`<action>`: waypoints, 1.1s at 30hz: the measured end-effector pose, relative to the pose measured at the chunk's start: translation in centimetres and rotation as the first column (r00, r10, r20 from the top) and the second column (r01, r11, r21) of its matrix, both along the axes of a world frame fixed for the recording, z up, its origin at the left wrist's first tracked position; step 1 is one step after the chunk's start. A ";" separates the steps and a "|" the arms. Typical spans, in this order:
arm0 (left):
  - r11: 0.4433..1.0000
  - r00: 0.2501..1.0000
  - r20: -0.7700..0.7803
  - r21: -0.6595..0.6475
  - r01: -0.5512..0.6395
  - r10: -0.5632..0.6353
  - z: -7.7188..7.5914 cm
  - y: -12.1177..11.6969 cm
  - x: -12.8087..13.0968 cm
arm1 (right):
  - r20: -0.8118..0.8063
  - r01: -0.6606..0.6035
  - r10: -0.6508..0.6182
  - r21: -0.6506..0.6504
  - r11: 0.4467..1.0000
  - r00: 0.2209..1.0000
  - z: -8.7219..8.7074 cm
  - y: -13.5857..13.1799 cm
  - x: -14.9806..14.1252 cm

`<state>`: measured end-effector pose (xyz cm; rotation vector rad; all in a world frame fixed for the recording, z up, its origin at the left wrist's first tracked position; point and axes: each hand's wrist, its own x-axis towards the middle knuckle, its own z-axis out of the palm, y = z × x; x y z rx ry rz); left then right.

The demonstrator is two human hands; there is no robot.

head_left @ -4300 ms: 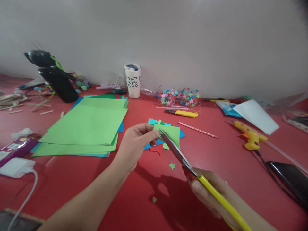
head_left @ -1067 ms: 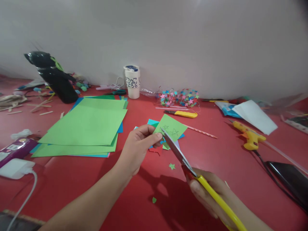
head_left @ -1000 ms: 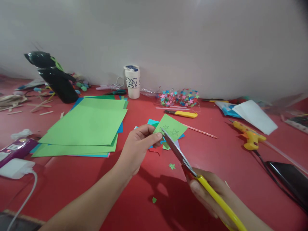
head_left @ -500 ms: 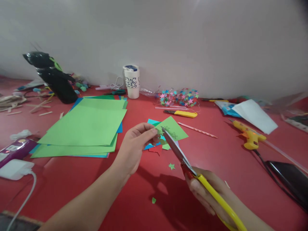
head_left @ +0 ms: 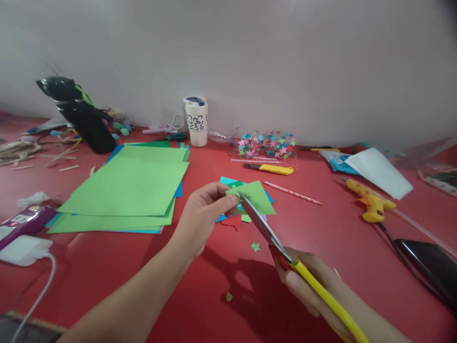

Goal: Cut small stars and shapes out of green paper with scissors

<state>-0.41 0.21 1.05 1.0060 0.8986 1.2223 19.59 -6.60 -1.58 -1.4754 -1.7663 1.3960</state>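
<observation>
My left hand [head_left: 202,219] pinches a small piece of green paper [head_left: 259,196] above the red table [head_left: 117,267]. My right hand [head_left: 314,286] is closed round the yellow handles of a pair of scissors [head_left: 271,236], whose blades reach up to the paper's left edge beside my left fingertips. A tiny green cut-out star [head_left: 254,247] lies on the table under the blades. Blue, red and green paper scraps [head_left: 228,216] lie under the held piece.
A stack of green and blue paper sheets [head_left: 128,188] lies at left. A patterned white cup [head_left: 196,120], a heap of coloured stars [head_left: 267,144], a yellow utility knife [head_left: 271,168], a pink pencil [head_left: 293,193] and a yellow glue gun [head_left: 371,202] lie behind. A black bottle [head_left: 80,114] stands at far left.
My left hand has turned the green piece, so it now tilts flatter and sits lower than a second ago. The scissors stay at its edge, almost in the same place.
</observation>
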 end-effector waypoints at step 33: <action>0.999 0.996 0.087 -0.037 -0.018 0.021 -0.4 0.0 0.3 | -0.108 -0.051 0.050 -0.006 0.999 0.993 -2.1 0.4 0.2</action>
